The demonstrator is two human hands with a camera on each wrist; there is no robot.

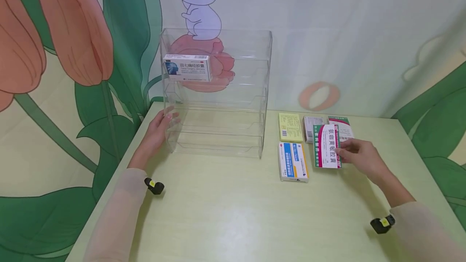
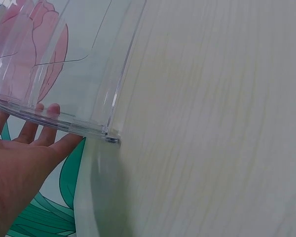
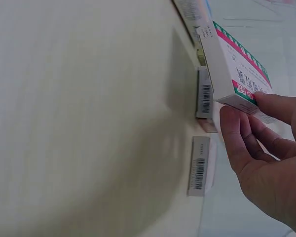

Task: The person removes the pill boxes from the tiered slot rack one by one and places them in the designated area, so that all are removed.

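My left hand (image 1: 157, 128) touches the left side of a clear acrylic display rack (image 1: 214, 152). In the left wrist view its fingers (image 2: 48, 134) extend to the side panel (image 2: 64, 124), fingertips showing through the plastic. A white and blue medicine box (image 1: 187, 68) sits at the left of an upper tier. On the right, my right hand (image 1: 360, 157) pinches a green, white and magenta medicine box (image 1: 327, 146) between thumb and fingers. The right wrist view shows this box (image 3: 241, 66) tilted and raised above other boxes.
Right of the rack lie a yellow box (image 1: 290, 127), a blue, white and orange box (image 1: 293, 162), a white box (image 1: 309, 126) partly hidden by the held one, and another green and white box (image 1: 340, 126). A curtain printed with a rabbit (image 1: 204, 21) hangs behind the table (image 1: 225, 209).
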